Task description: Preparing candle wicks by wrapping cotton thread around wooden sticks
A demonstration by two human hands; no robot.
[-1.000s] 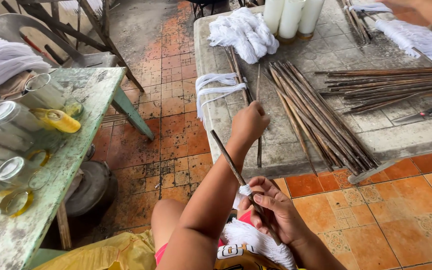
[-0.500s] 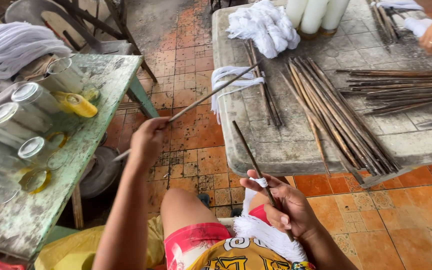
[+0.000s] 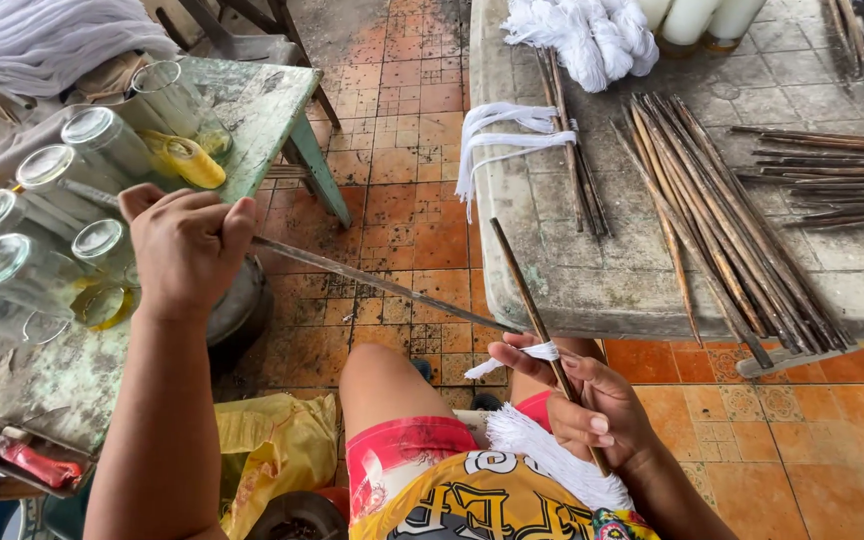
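My left hand (image 3: 185,248) grips a long thin stick (image 3: 382,287) near one end, held level over the green table's edge, its far tip reaching toward my right hand. My right hand (image 3: 592,400) holds a second brown stick (image 3: 524,292) upright and tilted, with a white string (image 3: 527,354) wound on it just above my fingers. A bunch of white threads (image 3: 542,468) lies on my lap under that hand.
A worn green table (image 3: 252,110) at left carries several glass jars (image 3: 12,270) lying on their sides, some with yellow wax. A grey stone table (image 3: 592,270) ahead holds many brown sticks (image 3: 722,220), white string bundles (image 3: 507,140) and white candles (image 3: 692,18). A yellow bag (image 3: 272,450) lies below.
My left hand swung the thin stick from over the floor leftward and down to the green table's edge, turning it level. The view shifted left; another person's hand at the top right left the view.
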